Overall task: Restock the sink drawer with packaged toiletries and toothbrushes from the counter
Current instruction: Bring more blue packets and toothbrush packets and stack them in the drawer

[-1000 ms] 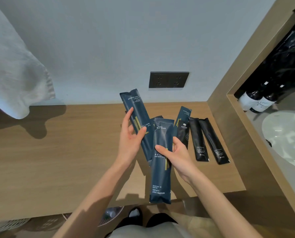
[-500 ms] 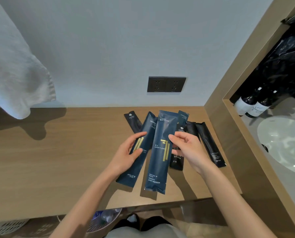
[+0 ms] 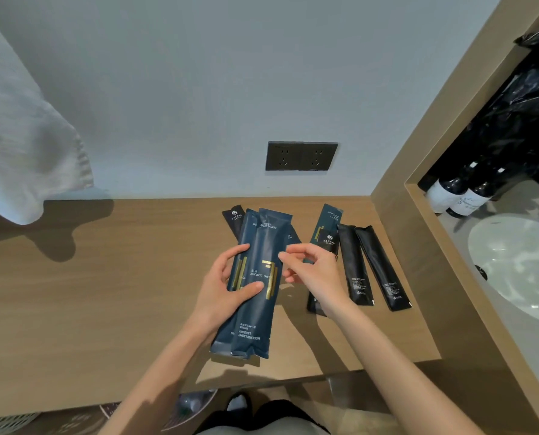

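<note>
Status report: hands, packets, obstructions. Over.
Left hand gripping two stacked blue packets. Right hand at their right edge, grip unclear. Two black packets among others on counter. Drawer not in view; nothing blocking.

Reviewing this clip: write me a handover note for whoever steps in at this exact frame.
Left hand grips two stacked navy packets above the counter, thumb across the front.
Right hand is at their right edge, fingers loosely curled; a pinch cannot be confirmed.
Lying on the counter: two long black packets, another navy packet with a black sachet on it, a small black sachet behind the held ones.
Done: two packets gathered. Left: collect the rest, put everything in the drawer, which is not in view.
</note>
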The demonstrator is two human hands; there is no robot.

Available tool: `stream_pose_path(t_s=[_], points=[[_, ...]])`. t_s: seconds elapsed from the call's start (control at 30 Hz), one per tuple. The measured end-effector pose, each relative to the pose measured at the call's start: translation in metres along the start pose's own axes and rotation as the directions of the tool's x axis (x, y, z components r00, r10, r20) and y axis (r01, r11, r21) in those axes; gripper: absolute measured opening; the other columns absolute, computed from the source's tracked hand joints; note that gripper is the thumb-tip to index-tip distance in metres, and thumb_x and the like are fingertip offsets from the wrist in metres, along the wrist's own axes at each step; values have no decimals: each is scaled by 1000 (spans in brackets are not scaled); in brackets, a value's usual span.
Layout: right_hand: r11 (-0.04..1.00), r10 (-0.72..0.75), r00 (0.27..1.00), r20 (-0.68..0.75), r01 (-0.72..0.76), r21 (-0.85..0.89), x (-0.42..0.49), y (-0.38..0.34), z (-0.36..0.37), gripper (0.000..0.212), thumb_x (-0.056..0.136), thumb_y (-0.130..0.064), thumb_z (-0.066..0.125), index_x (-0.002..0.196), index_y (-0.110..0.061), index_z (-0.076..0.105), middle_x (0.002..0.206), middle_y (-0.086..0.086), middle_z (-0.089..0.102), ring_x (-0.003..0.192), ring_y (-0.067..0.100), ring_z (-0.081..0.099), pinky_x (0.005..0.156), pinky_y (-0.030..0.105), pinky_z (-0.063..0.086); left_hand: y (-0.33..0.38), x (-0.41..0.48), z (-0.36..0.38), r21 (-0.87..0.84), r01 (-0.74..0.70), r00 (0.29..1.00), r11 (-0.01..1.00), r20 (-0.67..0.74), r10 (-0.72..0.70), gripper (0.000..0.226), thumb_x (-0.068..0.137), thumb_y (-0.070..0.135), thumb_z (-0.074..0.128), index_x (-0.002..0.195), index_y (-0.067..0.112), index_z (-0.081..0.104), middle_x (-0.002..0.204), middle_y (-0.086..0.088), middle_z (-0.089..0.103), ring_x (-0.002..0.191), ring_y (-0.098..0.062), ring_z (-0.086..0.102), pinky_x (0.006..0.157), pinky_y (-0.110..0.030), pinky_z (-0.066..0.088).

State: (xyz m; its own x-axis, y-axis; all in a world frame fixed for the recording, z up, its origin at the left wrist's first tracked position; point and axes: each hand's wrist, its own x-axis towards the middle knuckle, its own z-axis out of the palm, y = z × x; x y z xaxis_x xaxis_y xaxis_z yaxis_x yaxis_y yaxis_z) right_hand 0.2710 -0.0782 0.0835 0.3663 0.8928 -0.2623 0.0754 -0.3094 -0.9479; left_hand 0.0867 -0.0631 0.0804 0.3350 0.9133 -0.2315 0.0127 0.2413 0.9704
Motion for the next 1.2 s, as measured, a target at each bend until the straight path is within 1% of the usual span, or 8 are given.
stream_pose_path(t_s=[0.1,0.27,0.4,0.6,0.77,0.93,1.1,1.2], points=[[978,-43,999,-5,41,-207,22,15,-9,29,89,-29,64,117,-21,63,104,-10,66,93,9,64,85,31,56,4,7,-14,-17,13,999,1000,-36,-14,64,73,4,79,118,44,55,117,-1,68,98,-19,70,81,-44,59],[895,39,999,-1,-35,-446,59,52,-24,46,95,-14,54,140,-11,43,142,4,49,131,19,45,101,25,34,13,23,-34,-21,15,998,1000,-57,-16,65,74,2,78,118,43,55,120,0,67,101,-18,69,83,-42,58],[766,84,993,88,-8,-643,73,89,-21,60,99,-19,48,152,-14,19,159,4,22,147,19,18,117,32,18,16,37,-42,-13,2,998,1000,-55,-3,66,74,2,77,120,43,54,122,1,65,102,-16,68,80,-37,59],[532,116,992,-48,-103,-841,95,107,-24,70,99,-29,44,154,-12,3,162,14,-1,149,32,-5,121,44,6,19,57,-40,17,-21,999,1000,-30,21,66,74,0,76,121,41,54,120,2,65,99,-12,69,74,-27,59],[484,175,978,-115,-187,-855,114,105,-28,75,98,-39,43,153,-12,-1,161,17,-4,148,36,-7,120,46,2,18,67,-32,0,11,1000,1000,-12,-11,66,75,0,76,122,40,54,117,2,67,96,-15,70,74,-33,60],[446,158,985,-63,-128,-886,121,104,-22,73,98,-39,40,153,-8,3,162,15,-1,149,30,-4,122,42,5,16,76,-26,-4,39,999,999,9,-39,65,75,0,76,121,40,55,118,0,67,97,-18,70,73,-35,60],[527,75,996,-56,-87,-846,107,98,-10,52,94,-37,50,138,-12,41,146,10,37,135,26,35,107,41,37,13,82,-25,-11,77,997,997,-12,-77,65,74,1,77,118,42,55,120,0,65,98,-19,69,70,-33,60],[575,29,991,-131,-124,-809,106,93,-7,48,87,-32,63,128,-15,45,131,7,44,124,25,41,100,39,41,11,84,-25,-18,103,994,994,-16,-104,65,74,2,77,119,43,55,121,0,64,99,-22,69,73,-39,61]])
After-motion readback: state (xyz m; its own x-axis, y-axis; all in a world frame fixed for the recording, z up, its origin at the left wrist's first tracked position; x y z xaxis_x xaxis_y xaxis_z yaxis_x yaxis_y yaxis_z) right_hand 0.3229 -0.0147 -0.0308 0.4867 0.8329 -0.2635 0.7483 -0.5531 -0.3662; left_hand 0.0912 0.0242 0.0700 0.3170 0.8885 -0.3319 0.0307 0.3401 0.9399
